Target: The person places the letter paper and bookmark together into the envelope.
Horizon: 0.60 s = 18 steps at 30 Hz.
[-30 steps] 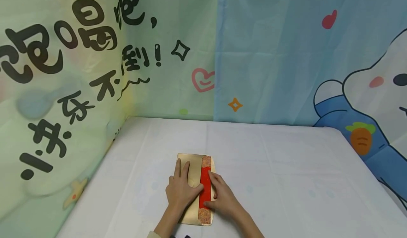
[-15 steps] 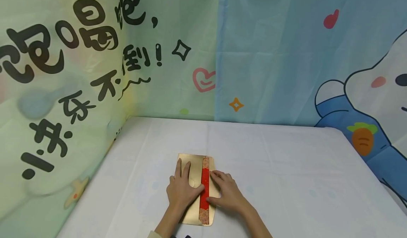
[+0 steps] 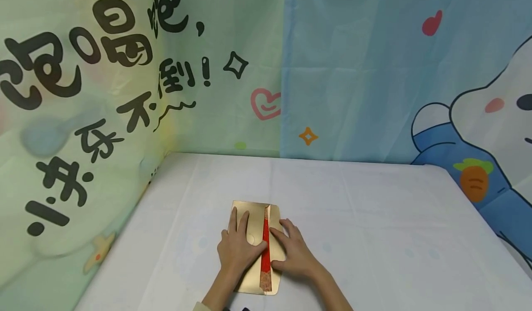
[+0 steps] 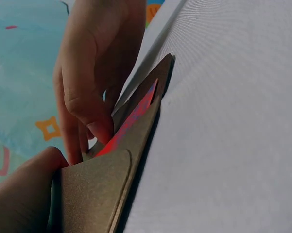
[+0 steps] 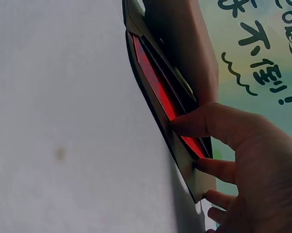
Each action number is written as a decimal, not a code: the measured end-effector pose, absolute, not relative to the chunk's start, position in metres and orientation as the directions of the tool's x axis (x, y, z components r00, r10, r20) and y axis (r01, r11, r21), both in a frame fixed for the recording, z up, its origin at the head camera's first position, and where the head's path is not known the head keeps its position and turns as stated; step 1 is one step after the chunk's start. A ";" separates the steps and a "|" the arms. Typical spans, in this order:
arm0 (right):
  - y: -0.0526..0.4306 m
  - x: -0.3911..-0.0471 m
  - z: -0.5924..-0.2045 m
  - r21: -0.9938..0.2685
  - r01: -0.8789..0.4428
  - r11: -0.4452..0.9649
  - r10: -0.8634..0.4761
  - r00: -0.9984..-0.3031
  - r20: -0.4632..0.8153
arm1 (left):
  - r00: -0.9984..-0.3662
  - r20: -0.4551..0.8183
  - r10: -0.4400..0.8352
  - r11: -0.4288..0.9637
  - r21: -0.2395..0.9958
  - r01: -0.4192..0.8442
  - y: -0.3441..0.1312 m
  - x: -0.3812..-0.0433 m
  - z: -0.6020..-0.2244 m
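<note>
A gold envelope (image 3: 255,206) lies on the white cloth, its open side toward the right and its flap (image 3: 275,216) folded out. A red card (image 3: 266,258) with patterned ends sits partly inside; a wedge, narrower at the far end, shows between body and flap. My left hand (image 3: 238,250) rests flat on the envelope's body, fingers spread, thumb at the opening. My right hand (image 3: 294,254) touches the card's exposed edge with thumb and a fingertip spread apart. In the right wrist view, its thumb lies against the red card (image 5: 158,90). The card's inner part is hidden.
White cloth (image 3: 374,228) covers the table around the envelope. Printed curtains (image 3: 232,108) stand behind and to the left, with dark lettering, and a cartoon rabbit (image 3: 478,135) is pictured at the right.
The red card has slid left into the envelope, its visible strip getting narrower, and more of the gold flap shows. My right hand has shifted slightly; the left stays in place.
</note>
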State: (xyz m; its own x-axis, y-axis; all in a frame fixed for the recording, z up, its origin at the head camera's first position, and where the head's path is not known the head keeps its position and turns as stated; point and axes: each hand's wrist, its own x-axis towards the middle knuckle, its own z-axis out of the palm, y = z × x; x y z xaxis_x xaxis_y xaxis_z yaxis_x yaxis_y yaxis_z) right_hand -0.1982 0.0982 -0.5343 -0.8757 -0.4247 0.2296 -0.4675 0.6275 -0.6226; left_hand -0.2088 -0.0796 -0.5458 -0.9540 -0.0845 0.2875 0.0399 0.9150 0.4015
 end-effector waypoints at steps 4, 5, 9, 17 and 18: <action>0.097 -0.197 -0.536 -0.612 -0.477 0.631 -0.433 -0.871 0.233 | -0.957 0.276 -0.088 0.915 0.402 0.032 -0.079 -0.209 -0.546; 0.097 -0.197 -0.536 -0.608 -0.480 0.632 -0.439 -0.869 0.230 | -0.957 0.274 -0.090 0.915 0.402 0.029 -0.079 -0.209 -0.546; 0.097 -0.196 -0.536 -0.599 -0.489 0.633 -0.455 -0.862 0.223 | -0.957 0.274 -0.092 0.916 0.400 0.027 -0.079 -0.210 -0.546; 0.095 -0.194 -0.537 -0.570 -0.490 0.659 -0.459 -0.863 0.212 | -0.959 0.268 -0.095 0.917 0.399 0.020 -0.080 -0.209 -0.547; 0.094 -0.194 -0.537 -0.566 -0.487 0.665 -0.456 -0.865 0.207 | -0.959 0.267 -0.095 0.917 0.399 0.020 -0.080 -0.209 -0.547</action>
State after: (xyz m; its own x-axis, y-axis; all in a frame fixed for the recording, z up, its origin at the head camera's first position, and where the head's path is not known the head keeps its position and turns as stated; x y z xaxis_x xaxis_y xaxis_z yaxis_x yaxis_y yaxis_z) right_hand -0.1936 0.0940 -0.5371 -0.8652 -0.4564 0.2075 -0.4867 0.6651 -0.5664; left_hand -0.2095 -0.0799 -0.5467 -0.9591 -0.0953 0.2667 0.0198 0.9167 0.3990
